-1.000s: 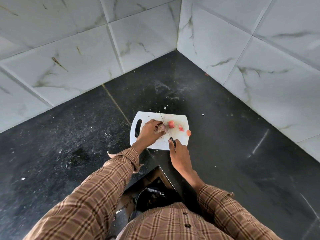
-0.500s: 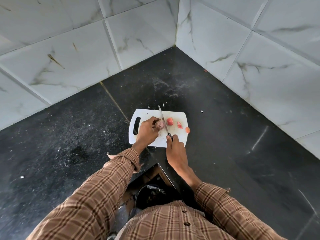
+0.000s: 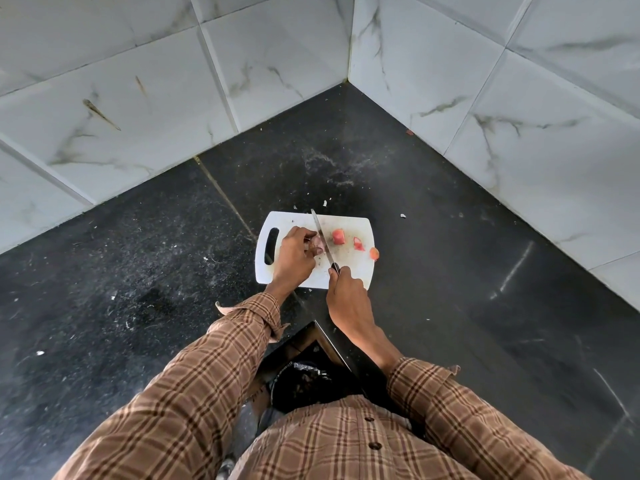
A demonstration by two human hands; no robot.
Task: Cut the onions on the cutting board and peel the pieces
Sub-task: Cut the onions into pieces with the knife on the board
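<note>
A white cutting board (image 3: 349,271) with a handle slot on its left lies on the black counter. My left hand (image 3: 294,256) pins a pinkish onion piece (image 3: 317,242) near the board's middle. My right hand (image 3: 346,292) grips the black handle of a knife (image 3: 320,235); its blade runs away from me and lies against the right side of that piece. To the right of the blade lie three loose red-pink onion pieces: one (image 3: 338,236) close by, one (image 3: 359,244) further right, one (image 3: 374,253) at the board's right edge.
The black counter (image 3: 485,271) meets white marble-tiled walls (image 3: 519,116) in a corner behind the board. Small white scraps (image 3: 403,215) dot the counter. A dark-lined bin (image 3: 304,379) sits below the counter's inner corner, close to my body.
The knife has shifted left and come down against the onion piece under my left fingers. The three loose pieces have stayed where they were.
</note>
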